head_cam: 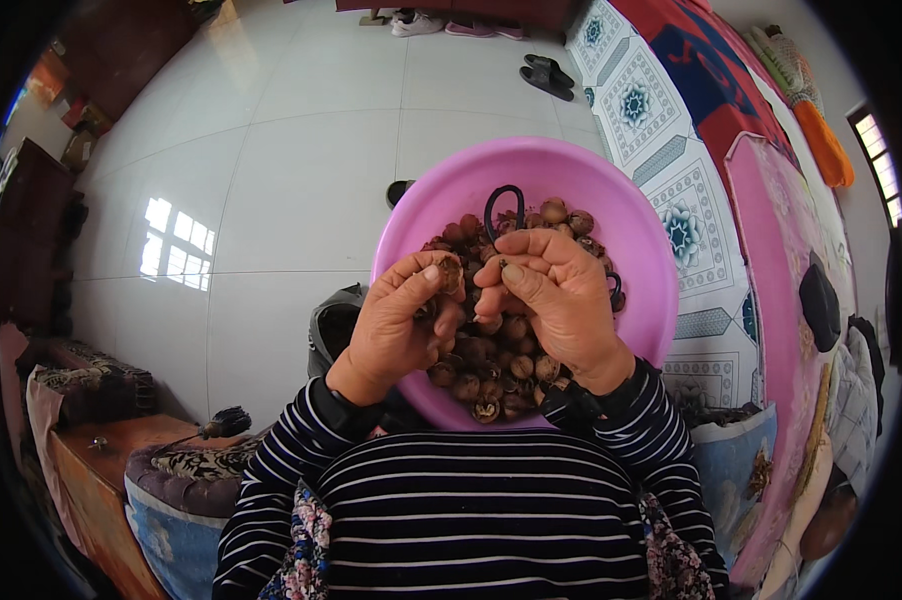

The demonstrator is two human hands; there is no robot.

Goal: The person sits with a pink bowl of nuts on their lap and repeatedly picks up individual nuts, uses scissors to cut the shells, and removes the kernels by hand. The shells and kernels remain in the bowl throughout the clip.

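Observation:
A pink plastic basin [650, 262] holding many brown walnuts [522, 367] stands close in front of me. Over its left part, my left hand [400, 315] pinches a piece of walnut shell [449, 275] between thumb and fingers. My right hand [560, 292] is over the middle of the basin, thumb and forefinger pinched on a small dark bit [503, 264] too small to name. A dark looped handle [504, 189] sticks up behind my right fingers; the tool it belongs to is mostly hidden. A second dark curved handle shows just right of that hand.
A dark bag or bin [334, 330] stands left of the basin on the tiled floor. Black slippers [547, 77] lie farther off. A bed or platform with a patterned tiled side [635, 105] runs along the right. A cushioned seat [185, 480] is at my lower left.

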